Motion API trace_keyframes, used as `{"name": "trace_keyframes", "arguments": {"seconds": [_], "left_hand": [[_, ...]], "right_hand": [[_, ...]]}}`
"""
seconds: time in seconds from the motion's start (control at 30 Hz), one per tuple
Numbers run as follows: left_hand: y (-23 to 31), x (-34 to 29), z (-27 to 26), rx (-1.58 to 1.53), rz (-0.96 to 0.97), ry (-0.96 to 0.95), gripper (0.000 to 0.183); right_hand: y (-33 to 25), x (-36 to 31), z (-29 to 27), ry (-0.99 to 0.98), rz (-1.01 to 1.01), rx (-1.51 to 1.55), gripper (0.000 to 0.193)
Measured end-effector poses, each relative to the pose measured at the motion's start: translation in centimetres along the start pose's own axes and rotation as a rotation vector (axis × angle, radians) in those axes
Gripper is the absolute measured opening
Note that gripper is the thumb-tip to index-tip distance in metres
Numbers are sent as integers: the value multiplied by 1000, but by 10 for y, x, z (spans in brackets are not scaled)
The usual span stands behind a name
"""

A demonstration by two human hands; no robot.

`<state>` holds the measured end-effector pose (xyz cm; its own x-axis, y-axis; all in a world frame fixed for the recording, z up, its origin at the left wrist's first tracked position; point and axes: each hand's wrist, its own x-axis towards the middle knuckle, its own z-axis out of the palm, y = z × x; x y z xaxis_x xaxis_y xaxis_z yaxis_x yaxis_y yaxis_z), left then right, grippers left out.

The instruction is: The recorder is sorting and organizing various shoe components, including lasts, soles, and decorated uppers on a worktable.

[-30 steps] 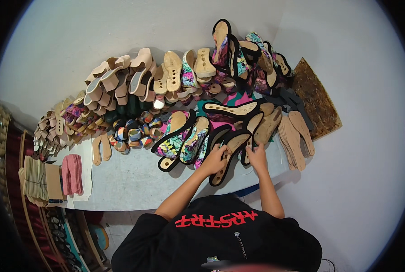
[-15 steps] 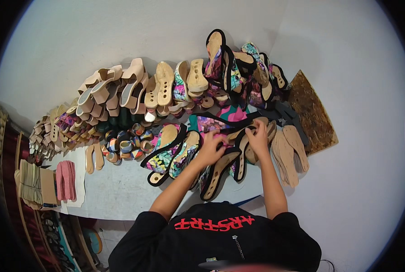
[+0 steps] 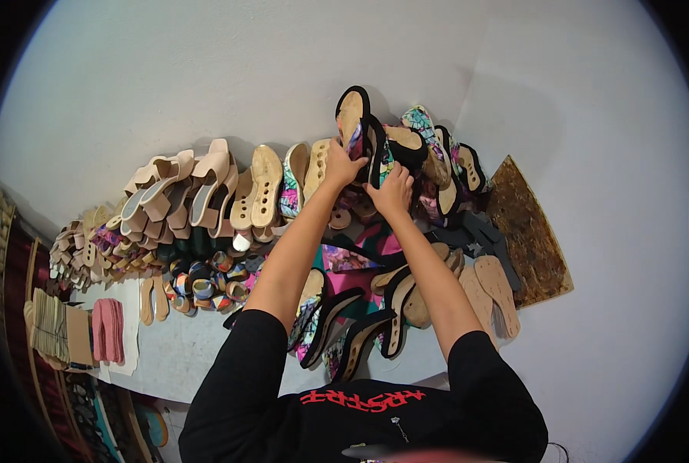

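Observation:
At the back of the table, my left hand [image 3: 344,163] is wrapped around the lower part of an upright wedge sole [image 3: 351,112] with a wooden top, black edging and floral fabric sides. Just right of it, my right hand [image 3: 393,190] grips a second floral wedge sole [image 3: 376,147] seen from its black-edged side. The two soles stand close together, and my fingers partly hide their lower ends. Below my forearms lie more black-edged floral wedge soles [image 3: 360,339], tilted against each other on dark and pink material.
Beige heeled sandals [image 3: 159,189] and bare wooden soles [image 3: 265,185] are stacked along the wall at left. Multicoloured strap pieces [image 3: 203,287], pink insoles [image 3: 108,330] and a bundle of pale strips [image 3: 49,328] lie nearer. A brown board [image 3: 533,231] leans at right beside tan insoles [image 3: 497,289].
Both hands have left the near pile of wedge soles and reached farther back, taking hold of the standing pair. The whole view has shifted, so the table sits lower.

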<state>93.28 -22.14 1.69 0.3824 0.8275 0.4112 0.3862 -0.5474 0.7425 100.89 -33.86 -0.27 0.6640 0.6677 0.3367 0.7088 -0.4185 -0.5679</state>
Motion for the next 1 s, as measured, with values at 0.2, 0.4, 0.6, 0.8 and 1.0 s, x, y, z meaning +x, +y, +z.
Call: {"name": "trace_keyframes", "arguments": {"seconds": [0.2,0.4,0.6,0.8,1.0], "left_hand": [[-12,7,7,73,-170,-193,58],[-24,15,-30,-349,41,230,36],[10,-25,-108,-1350,-366,-192,40],[-42,-67,-198,-1580,-496,-343,47],[-73,-71,-211,-1259,-834,-29,37]], "right_hand": [[11,12,-9,0,80,-30,74],[11,-1,-39,-58,165,936,49],[53,1,-43,-139,147,1272,38],[-26,-21,-58,-522,230,1210,46],[-91,-24,-23,-698,225,1148,46]]}}
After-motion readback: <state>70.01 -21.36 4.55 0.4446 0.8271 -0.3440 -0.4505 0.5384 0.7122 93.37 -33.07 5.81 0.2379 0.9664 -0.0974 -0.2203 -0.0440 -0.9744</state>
